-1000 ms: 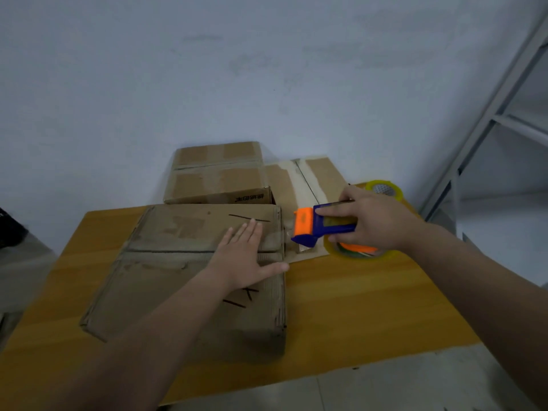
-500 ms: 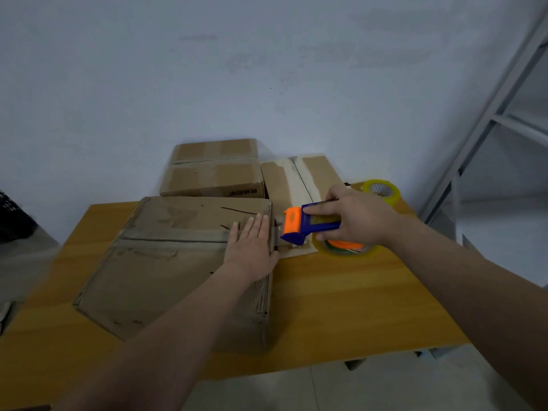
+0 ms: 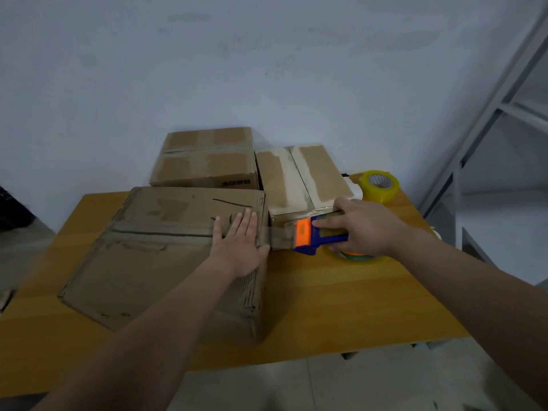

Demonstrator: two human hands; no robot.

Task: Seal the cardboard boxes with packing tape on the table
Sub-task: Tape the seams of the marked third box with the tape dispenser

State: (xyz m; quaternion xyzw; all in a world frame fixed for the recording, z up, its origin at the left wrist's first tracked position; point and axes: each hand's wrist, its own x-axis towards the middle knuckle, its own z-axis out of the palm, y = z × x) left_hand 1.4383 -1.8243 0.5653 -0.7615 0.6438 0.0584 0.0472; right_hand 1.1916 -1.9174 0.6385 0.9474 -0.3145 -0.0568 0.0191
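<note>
forearms reaching in from the near edge, over pale floor tiles and onto a wooden table. nearest on that table, left of centre, a large cardboard box, lying flat and turned a little askew, flaps closed, a seam running across its top. left hand laid palm down on the box top at the right end of that seam, fingers straight and close together, thumb out at the right edge; gripping nothing, only pressing. from under that hand, a strip of clear tape stretched off the right edge of the box to a tape dispenser, orange at the mouth, blue in the handle, held just beside the box. right hand wrapped round the blue handle from above, fingers curled over it. under that hand, the dispenser's roll, yellowish with an orange core, mostly hidden; touching the table or not, cannot tell. behind the dispenser, a smaller box with wide whitish bands of tape along its top seam, flaps shut. just left of it, a printed box with dark lettering on its front face, set behind the large one and close to the wall. right of the smaller box, near the table's far right corner, a spare roll of yellow tape. at right, a grey metal shelf frame; at the far left edge, a dark shape, too cut off to name.
</note>
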